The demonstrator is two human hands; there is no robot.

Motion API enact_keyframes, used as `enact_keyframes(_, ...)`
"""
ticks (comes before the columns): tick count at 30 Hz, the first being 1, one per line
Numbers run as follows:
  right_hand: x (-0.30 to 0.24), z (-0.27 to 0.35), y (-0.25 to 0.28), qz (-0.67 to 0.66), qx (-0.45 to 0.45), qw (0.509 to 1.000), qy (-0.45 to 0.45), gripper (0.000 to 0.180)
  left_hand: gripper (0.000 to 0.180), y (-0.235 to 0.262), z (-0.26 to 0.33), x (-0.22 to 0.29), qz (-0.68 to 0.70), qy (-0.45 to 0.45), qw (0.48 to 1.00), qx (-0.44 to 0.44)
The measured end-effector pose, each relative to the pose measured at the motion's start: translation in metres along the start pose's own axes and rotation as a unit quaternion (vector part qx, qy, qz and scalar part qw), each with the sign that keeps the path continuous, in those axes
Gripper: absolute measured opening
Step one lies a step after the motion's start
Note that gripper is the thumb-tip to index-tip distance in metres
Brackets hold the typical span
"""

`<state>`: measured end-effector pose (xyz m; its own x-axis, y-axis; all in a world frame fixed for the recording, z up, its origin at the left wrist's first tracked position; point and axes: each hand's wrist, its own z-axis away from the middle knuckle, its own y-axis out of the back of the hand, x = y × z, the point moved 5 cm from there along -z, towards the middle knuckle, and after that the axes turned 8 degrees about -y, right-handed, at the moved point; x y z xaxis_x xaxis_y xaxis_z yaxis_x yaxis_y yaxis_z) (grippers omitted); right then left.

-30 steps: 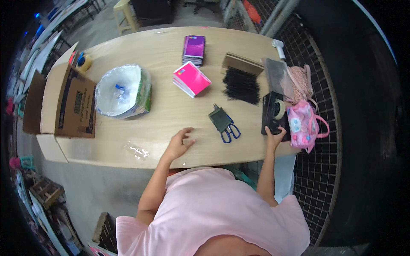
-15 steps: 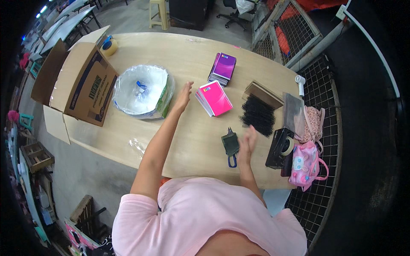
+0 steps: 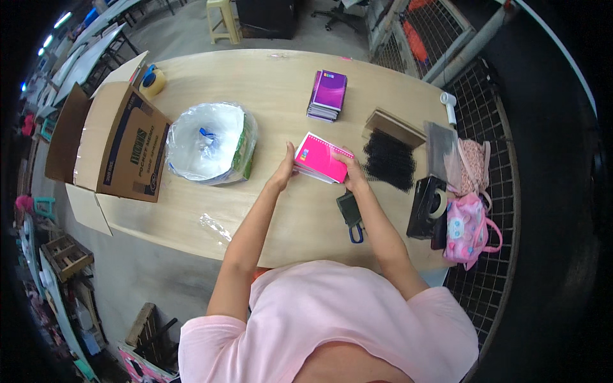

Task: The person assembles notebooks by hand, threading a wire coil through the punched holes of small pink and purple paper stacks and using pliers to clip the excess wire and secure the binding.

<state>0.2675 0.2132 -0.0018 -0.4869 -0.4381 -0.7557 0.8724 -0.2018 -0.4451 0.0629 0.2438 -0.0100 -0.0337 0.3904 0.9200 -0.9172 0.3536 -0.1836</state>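
Both hands grip a pink spiral notebook (image 3: 322, 165).
Left hand (image 3: 283, 173) clasps its left edge, right hand (image 3: 353, 177) its right; scissors (image 3: 351, 214) lie just beneath the right wrist.

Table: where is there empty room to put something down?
Bare table shows behind the plastic-lined bowl, toward the purple notebooks, and along the near edge beside the clear wrapper. The right end is crowded: black combs, scissors, tape dispenser.

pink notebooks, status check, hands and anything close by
Left hand and right hand grip the pink notebook stack at its ends, on the table. Scissors under right wrist; black comb bindings close beside.
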Motion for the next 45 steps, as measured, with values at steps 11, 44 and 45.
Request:
enact_keyframes(11, -0.01, 0.07, 0.031, 0.054, 0.2, 0.976, 0.069, 0.066, 0.104, -0.009, 0.041, -0.018, 0.024, -0.054, 0.994, 0.094)
enact_keyframes(44, 0.01, 0.199, 0.153, 0.505, 0.342, 0.735, 0.296, 0.079, 0.061, 0.025, 0.085, -0.07, 0.08, -0.127, 0.979, 0.142)
enact_keyframes(45, 0.002, 0.204, 0.156, 0.479, 0.364, 0.725, 0.335, 0.079, 0.061, 0.022, 0.086, -0.067, 0.082, -0.125, 0.979, 0.14)
